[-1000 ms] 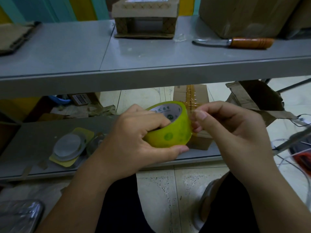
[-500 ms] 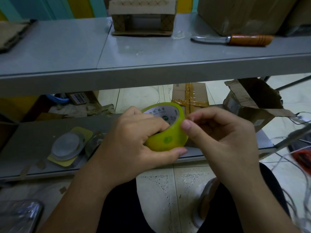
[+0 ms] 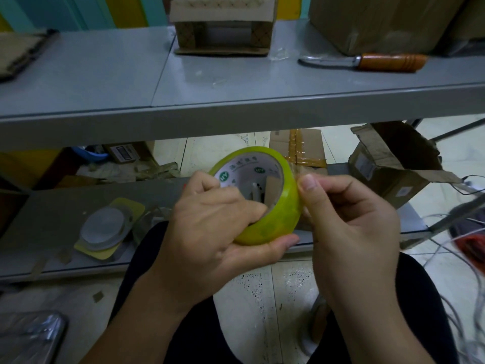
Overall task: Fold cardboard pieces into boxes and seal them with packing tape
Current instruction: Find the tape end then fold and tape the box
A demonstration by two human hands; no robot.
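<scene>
Gripped the tape roll (image 3: 273, 227) in the left hand (image 3: 217, 224) at frame centre, fingers curled through the core and thumb pressed under the yellow-green outer winding. Pinched the roll's right rim with the right hand (image 3: 349, 222), thumb on top and fingers curled below. Could not tell whether a loose tape end lay between the fingertips. Held the roll tilted, its open face turned toward the upper left, above the lap and in front of the lower shelf (image 3: 52, 214).

Saw just behind the roll a closed taped box (image 3: 307, 151), brown tape crossed over its top and most of its body hidden by the roll and the right hand. Saw to the right of it an open cardboard box (image 3: 393, 169), flaps spread and torn, at the shelf's right end. Saw at lower left of centre, on the same shelf, a round grey lid (image 3: 102, 227) lying on a yellow card.

Saw across the upper half a grey upper shelf (image 3: 105, 74), carrying a small patterned carton (image 3: 223, 30) at top centre, a large cardboard box (image 3: 380, 22) at upper right, and in front of that box a knife (image 3: 367, 61) lying flat, wooden handle to the right. Saw loose cables (image 3: 446, 248) on the tiled floor at the right edge.
</scene>
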